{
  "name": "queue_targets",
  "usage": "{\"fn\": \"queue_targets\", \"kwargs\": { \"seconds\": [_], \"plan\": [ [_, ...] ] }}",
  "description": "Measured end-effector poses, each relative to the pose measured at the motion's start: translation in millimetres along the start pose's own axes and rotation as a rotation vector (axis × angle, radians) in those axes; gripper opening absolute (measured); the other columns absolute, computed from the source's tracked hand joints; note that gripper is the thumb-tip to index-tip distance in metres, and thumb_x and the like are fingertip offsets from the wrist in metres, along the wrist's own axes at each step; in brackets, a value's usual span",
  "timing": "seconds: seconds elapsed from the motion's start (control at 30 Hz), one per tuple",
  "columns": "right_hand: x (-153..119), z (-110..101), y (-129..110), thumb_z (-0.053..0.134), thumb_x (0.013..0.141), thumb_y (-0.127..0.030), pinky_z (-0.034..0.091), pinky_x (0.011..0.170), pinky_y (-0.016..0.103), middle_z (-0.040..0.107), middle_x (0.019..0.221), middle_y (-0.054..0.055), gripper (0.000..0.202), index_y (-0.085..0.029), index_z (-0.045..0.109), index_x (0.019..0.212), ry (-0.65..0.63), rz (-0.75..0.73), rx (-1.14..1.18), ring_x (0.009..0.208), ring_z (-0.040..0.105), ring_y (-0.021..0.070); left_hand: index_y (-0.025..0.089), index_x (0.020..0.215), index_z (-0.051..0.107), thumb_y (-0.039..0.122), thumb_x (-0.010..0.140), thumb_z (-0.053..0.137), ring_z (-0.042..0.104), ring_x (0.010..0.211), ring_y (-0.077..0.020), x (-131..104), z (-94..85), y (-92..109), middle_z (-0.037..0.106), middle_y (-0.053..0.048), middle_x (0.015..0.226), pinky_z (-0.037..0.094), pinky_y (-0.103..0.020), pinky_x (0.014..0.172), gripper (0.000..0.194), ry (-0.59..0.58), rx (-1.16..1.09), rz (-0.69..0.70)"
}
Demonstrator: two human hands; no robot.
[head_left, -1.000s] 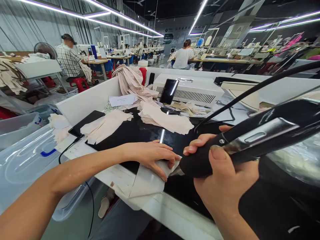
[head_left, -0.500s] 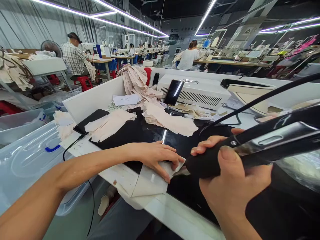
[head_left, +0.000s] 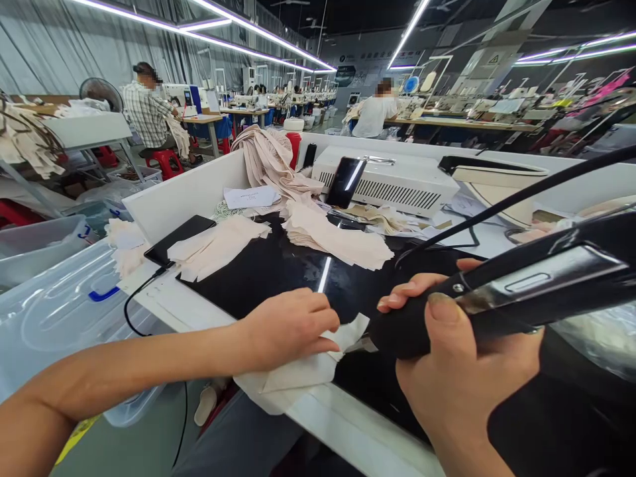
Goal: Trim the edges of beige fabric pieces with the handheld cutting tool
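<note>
My right hand (head_left: 462, 351) is wrapped round a black handheld device (head_left: 501, 285) with a shiny metal side panel. The device's rounded end rests low over the black glossy surface (head_left: 278, 265). Beside it, at the table's front edge, lies a pale piece of fabric (head_left: 303, 372) with a raised corner near the device. My left hand (head_left: 293, 328) is over this fabric with its fingers curled together; what they hold, if anything, is hidden. Stacks of cut beige fabric lie farther back, one at the left (head_left: 218, 245) and one at the middle (head_left: 332, 235).
A phone (head_left: 345, 182) leans on a white vented box (head_left: 387, 180). A black tablet (head_left: 179, 240) lies at the table's left. A black cable (head_left: 527, 192) crosses above the right side. Clear plastic bins (head_left: 54, 318) stand at the left. Two people sit at distant machines.
My left hand has lifted off the fabric and moved slightly left, its spread fingers now curled. The fabric's corner stands more exposed. My right hand and the device have hardly moved.
</note>
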State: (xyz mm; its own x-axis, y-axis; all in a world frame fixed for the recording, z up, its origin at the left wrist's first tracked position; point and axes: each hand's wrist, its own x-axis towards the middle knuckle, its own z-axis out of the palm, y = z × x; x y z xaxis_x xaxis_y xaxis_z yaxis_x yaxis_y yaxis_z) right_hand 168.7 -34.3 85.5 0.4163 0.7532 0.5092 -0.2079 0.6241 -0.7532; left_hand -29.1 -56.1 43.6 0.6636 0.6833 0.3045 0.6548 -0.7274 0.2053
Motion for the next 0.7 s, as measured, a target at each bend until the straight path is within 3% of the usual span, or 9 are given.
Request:
{"fn": "queue_targets", "kwargs": {
  "seconds": [0.07, 0.17, 0.27, 0.37, 0.47, 0.57, 0.7],
  "plan": [
    [-2, 1, -3, 0.111, 0.072, -0.042, 0.066, 0.056, 0.041, 0.077, 0.074, -0.007, 0.052, -0.032, 0.077, 0.110, 0.013, 0.014, -0.013, 0.055, 0.070, 0.0238, 0.019, 0.115, 0.077, 0.036, 0.129, 0.079, 0.078, 0.097, -0.0244, -17, 6.7, 15, 0.079, -0.005, 0.105, 0.066, -0.036, 0.093, 0.023, -0.028, 0.120, 0.006],
    [-2, 1, -8, 0.109, 0.069, -0.040, 0.065, 0.056, 0.040, 0.078, 0.075, -0.007, 0.052, -0.033, 0.078, 0.110, 0.014, 0.043, -0.041, 0.057, 0.071, 0.0239, 0.021, 0.108, 0.074, 0.016, 0.125, 0.072, 0.076, 0.093, -0.0232, -28, 14.9, 22, 0.078, -0.005, 0.105, 0.064, -0.035, 0.086, 0.018, -0.073, 0.207, 0.009],
    [3, -1, -14, 0.108, 0.067, -0.040, 0.065, 0.055, 0.040, 0.077, 0.074, -0.007, 0.051, -0.034, 0.078, 0.107, 0.043, 0.054, -0.059, 0.058, 0.070, 0.0240, 0.020, 0.121, 0.077, 0.002, 0.121, 0.069, 0.082, 0.111, -0.0231, -27, 13.7, 9, 0.085, -0.008, 0.125, 0.067, -0.033, 0.099, 0.020, -0.069, 0.195, 0.041],
    [11, -1, -17, 0.105, 0.064, -0.041, 0.065, 0.055, 0.041, 0.075, 0.073, -0.008, 0.050, -0.035, 0.077, 0.106, 0.095, 0.065, -0.067, 0.058, 0.068, 0.0236, 0.020, 0.137, 0.081, 0.007, 0.127, 0.068, 0.084, 0.136, -0.0244, -23, 4.6, -13, 0.090, -0.008, 0.140, 0.063, -0.034, 0.124, 0.021, -0.069, 0.147, 0.157],
    [16, -2, -17, 0.104, 0.062, -0.042, 0.063, 0.054, 0.041, 0.073, 0.073, -0.008, 0.051, -0.035, 0.077, 0.105, 0.112, 0.070, -0.080, 0.059, 0.066, 0.0240, 0.021, 0.142, 0.083, 0.003, 0.125, 0.070, 0.084, 0.148, -0.0246, -19, -3.1, -31, 0.092, -0.007, 0.148, 0.058, -0.037, 0.137, 0.028, -0.093, 0.092, 0.210],
    [17, -6, -16, 0.104, 0.063, -0.046, 0.064, 0.055, 0.042, 0.072, 0.072, -0.008, 0.053, -0.035, 0.077, 0.108, 0.113, 0.073, -0.096, 0.060, 0.067, 0.0253, 0.019, 0.145, 0.084, -0.005, 0.120, 0.069, 0.085, 0.146, -0.0244, -12, -2.9, -38, 0.091, -0.009, 0.153, 0.064, -0.033, 0.129, 0.038, -0.102, 0.065, 0.173],
    [17, -15, -17, 0.109, 0.062, -0.044, 0.068, 0.060, 0.046, 0.075, 0.075, -0.007, 0.057, -0.036, 0.077, 0.109, 0.053, 0.132, -0.124, 0.062, 0.072, 0.0273, 0.016, 0.151, 0.083, -0.004, 0.120, 0.067, 0.086, 0.146, -0.0243, 12, 7.4, -36, 0.090, -0.010, 0.154, 0.068, -0.029, 0.119, 0.040, -0.082, 0.053, 0.121]
  ]
}}
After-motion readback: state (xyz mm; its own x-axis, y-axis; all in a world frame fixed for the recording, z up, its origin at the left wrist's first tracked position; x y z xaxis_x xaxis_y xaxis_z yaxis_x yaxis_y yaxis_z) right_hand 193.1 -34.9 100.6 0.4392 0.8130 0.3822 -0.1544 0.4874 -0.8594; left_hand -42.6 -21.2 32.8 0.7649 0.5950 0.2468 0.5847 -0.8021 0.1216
